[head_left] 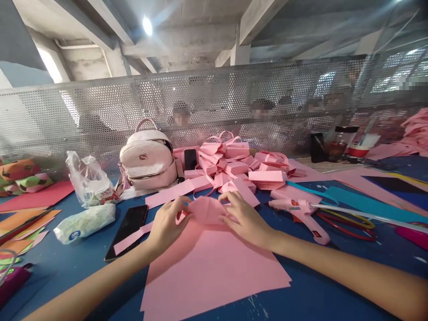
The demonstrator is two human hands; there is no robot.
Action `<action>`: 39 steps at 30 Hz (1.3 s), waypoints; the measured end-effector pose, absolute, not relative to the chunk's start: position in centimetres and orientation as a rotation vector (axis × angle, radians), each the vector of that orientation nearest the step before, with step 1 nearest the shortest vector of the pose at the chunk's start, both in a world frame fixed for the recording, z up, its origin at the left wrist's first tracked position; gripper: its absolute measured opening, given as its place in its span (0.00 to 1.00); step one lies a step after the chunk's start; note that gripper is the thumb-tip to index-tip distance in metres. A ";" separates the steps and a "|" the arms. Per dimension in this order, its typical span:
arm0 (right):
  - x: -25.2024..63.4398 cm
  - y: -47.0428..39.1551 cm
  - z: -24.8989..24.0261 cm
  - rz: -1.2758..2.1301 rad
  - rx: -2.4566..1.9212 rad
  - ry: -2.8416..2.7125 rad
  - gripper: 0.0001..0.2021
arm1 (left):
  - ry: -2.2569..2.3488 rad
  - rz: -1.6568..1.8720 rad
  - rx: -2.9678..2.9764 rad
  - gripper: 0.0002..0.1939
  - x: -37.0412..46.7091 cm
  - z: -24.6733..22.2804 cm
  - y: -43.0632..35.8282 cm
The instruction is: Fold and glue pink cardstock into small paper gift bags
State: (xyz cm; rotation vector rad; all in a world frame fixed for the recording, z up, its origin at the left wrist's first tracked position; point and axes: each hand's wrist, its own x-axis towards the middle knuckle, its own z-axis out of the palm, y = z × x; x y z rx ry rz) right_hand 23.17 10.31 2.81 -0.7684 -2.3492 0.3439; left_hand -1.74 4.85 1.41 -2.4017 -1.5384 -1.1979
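Note:
A creased piece of pink paper (206,211) is held up between my two hands, just above the far edge of a short stack of pink sheets (214,272). My left hand (169,223) pinches its left side between thumb and fingers. On the opposite side my right hand (245,220) grips the edge, fingers bent over it. Left of my left hand, a narrow pink paper strip (132,238) lies across a black phone (129,227). To the right of my right hand rests a pink hot glue gun (301,214).
Folded pink paper pieces (227,165) are heaped at the back, beside a pale pink backpack (149,158). A tissue pack (85,223) and plastic bag (88,178) stand left. Teal sheets (371,203), cables (351,223) and drink cups (361,147) are right. A perforated metal panel (214,93) rises behind.

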 end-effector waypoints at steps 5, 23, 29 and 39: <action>22.1 12.5 2.0 0.454 -0.835 -2.234 0.13 | -1.743 -1.445 -2.316 0.26 -1.3 0.2 6.6; 22.2 11.3 -0.5 0.425 -0.566 -2.021 0.05 | -1.683 -1.519 -2.389 0.09 -1.1 -0.8 5.0; 21.9 10.9 -0.3 0.441 -0.587 -2.087 0.09 | -1.774 -1.495 -2.381 0.10 -0.7 -1.3 4.8; 22.1 10.8 -0.3 0.538 -0.665 -2.104 0.10 | -1.858 -1.529 -2.310 0.08 -1.1 -1.3 4.9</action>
